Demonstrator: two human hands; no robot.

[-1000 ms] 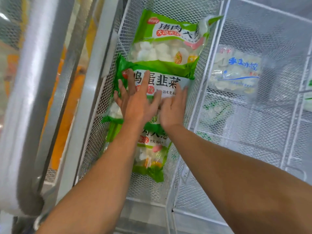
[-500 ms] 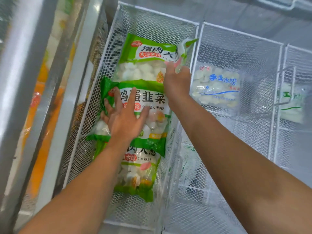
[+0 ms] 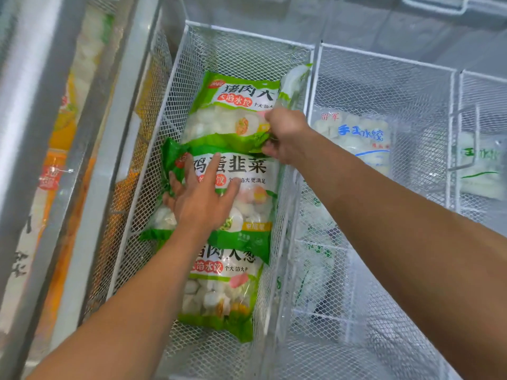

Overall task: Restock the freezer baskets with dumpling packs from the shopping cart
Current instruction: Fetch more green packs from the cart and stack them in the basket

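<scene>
Three green and white dumpling packs lie overlapping in the left white wire basket (image 3: 247,39). My left hand (image 3: 200,198) rests flat with spread fingers on the middle pack (image 3: 247,171). My right hand (image 3: 285,133) grips the right lower edge of the far pack (image 3: 233,105), whose right side curls up against the basket wall. The near pack (image 3: 222,292) lies partly under the middle one.
The neighbouring basket (image 3: 384,58) to the right holds a clear pack with blue lettering (image 3: 356,135). A further basket (image 3: 482,78) at the far right holds another pale pack (image 3: 480,171). The freezer's metal frame (image 3: 90,187) runs along the left.
My right hand left the middle pack, moved up to the far pack and now grips its right edge lower down. My left hand stays flat on the middle pack.
</scene>
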